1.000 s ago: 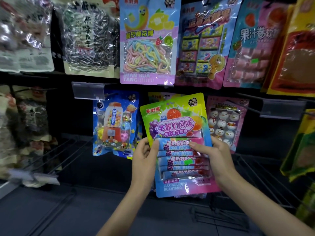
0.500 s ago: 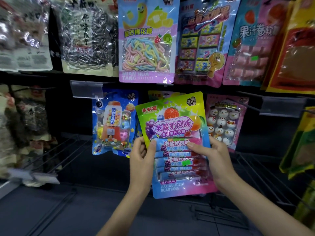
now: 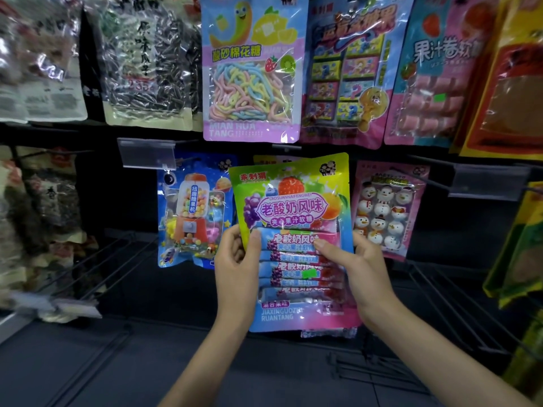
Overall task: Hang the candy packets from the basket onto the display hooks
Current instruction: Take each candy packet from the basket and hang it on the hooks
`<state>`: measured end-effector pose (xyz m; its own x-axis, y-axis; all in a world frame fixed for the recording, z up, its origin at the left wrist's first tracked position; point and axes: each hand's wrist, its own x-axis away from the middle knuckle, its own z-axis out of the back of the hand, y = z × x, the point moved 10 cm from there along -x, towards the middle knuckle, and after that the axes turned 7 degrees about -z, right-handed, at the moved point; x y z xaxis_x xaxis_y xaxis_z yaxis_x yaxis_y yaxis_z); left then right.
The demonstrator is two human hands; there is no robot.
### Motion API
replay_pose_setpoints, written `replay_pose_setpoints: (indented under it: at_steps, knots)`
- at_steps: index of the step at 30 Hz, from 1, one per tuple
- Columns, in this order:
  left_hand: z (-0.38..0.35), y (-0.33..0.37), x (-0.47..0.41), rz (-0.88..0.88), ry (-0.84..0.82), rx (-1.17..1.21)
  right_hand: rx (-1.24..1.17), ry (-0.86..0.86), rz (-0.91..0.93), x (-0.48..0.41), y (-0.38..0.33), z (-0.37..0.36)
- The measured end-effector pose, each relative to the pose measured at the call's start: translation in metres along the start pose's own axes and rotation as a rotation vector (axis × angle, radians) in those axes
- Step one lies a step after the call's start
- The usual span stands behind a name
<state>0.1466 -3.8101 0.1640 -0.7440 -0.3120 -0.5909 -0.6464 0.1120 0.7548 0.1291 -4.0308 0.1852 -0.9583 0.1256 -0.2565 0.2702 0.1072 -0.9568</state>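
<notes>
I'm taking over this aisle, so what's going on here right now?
A person holds a green-topped candy packet in both hands, left hand at its left edge, right hand at its right. It is held up between the hanging blue gumball packet and the pink snowman packet. Whether its top is already hung cannot be seen.

Two bare hands: left hand point(image 3: 236, 265), right hand point(image 3: 360, 268). Slender fingers, smooth knuckles, nails cut short and plain, seen best on the left thumb point(image 3: 255, 235) and the right forefinger point(image 3: 318, 245). Narrow wrists. Left forearm point(image 3: 205, 362) and right forearm point(image 3: 440, 356) slim and smooth, uncovered all the way to the lower edge of the view. Widen a little toward the elbows. Lit evenly on top, with softer shade along the undersides.
</notes>
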Motion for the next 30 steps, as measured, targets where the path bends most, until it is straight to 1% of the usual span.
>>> replay_pose_setpoints:
  at_steps: [6,14,20,24,30]
  knots:
    - [0.006,0.002,-0.003,0.002,0.035,0.007,0.022,-0.002,0.016,0.002,0.001,-0.006]
    - [0.015,-0.007,-0.003,0.026,0.090,-0.001,-0.003,0.008,-0.037,0.008,0.013,-0.008]
    - [0.014,-0.010,-0.004,0.069,0.075,-0.028,0.003,0.014,-0.068,0.007,0.021,-0.007]
    - [0.012,-0.014,-0.007,0.095,0.048,-0.083,0.024,0.014,-0.082,0.001,0.024,-0.008]
    - [0.009,-0.017,-0.016,0.070,0.056,-0.222,0.132,0.089,-0.036,-0.020,0.021,-0.004]
